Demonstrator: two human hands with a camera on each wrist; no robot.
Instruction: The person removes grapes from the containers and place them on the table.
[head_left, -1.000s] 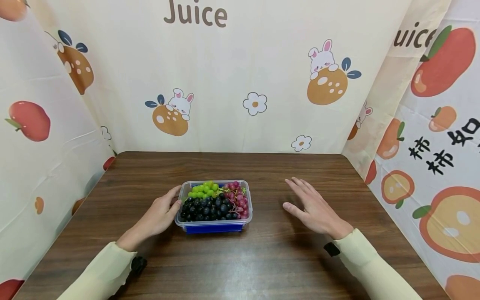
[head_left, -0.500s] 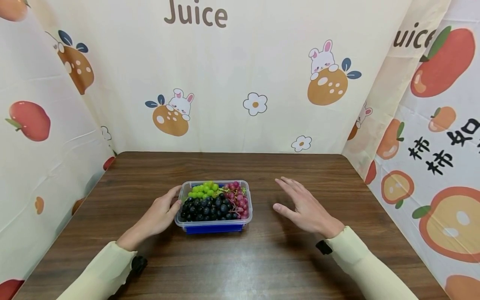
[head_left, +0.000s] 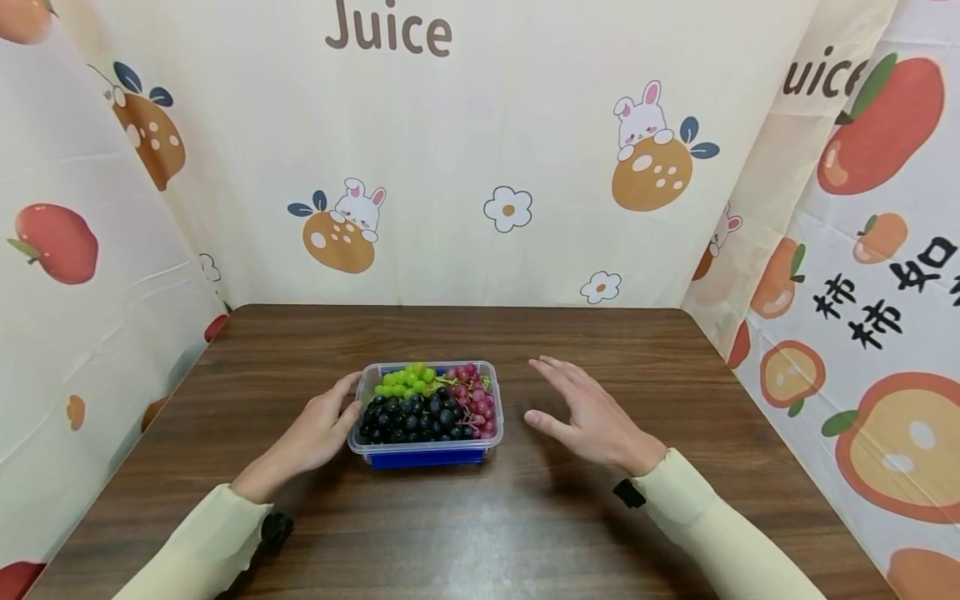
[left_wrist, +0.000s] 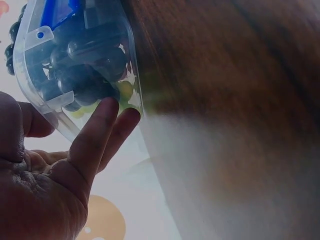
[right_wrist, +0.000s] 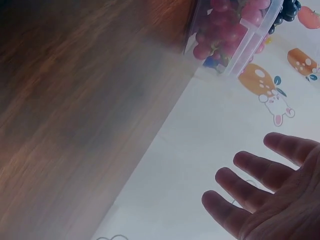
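Observation:
A clear plastic food container (head_left: 427, 447) with blue latches sits on the table without a lid over its fruit. Inside are green grapes (head_left: 407, 380) at the back left, black grapes (head_left: 416, 417) in front and red grapes (head_left: 480, 404) on the right. My left hand (head_left: 322, 429) touches the container's left side. In the left wrist view its fingers (left_wrist: 97, 135) lie fairly straight along the clear wall. My right hand (head_left: 588, 417) hovers a short way right of the container, holding nothing. The right wrist view shows its fingers (right_wrist: 255, 170) spread and apart from the container.
The brown wooden table (head_left: 450, 533) extends around the container on all sides. A pale cloth (head_left: 450, 125) printed with fruit and rabbits rises along the table's back edge, and more printed cloth (head_left: 862, 350) hangs at both sides.
My right hand has moved left across the table, closer to the container. The left hand and the container have kept their places.

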